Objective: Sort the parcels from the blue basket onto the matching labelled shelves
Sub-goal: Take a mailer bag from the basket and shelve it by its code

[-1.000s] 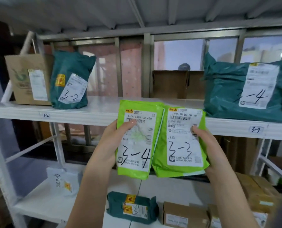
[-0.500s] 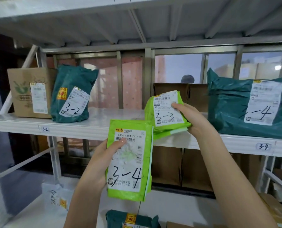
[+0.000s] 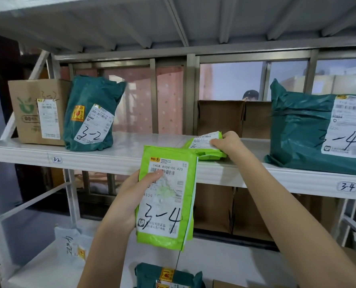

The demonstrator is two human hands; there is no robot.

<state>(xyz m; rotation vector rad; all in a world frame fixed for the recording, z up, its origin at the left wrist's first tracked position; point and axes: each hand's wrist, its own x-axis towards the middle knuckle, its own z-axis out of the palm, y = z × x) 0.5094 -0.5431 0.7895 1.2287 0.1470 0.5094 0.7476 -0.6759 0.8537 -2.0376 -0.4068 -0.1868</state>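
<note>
On shelf (image 3: 131,154), right hand (image 3: 228,143) gripping lime parcel (image 3: 202,147)

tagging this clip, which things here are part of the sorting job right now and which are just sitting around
In the job:
- lime parcel marked 3-4, held by left hand
- second lime parcel, laid on shelf by right hand
- shelf tag 3-4

Just there:
- cardboard box
- teal bag 3-2
- teal bag 3-4

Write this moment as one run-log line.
left hand: holds lime parcel 3-4 | right hand: setting second lime parcel on shelf
</note>
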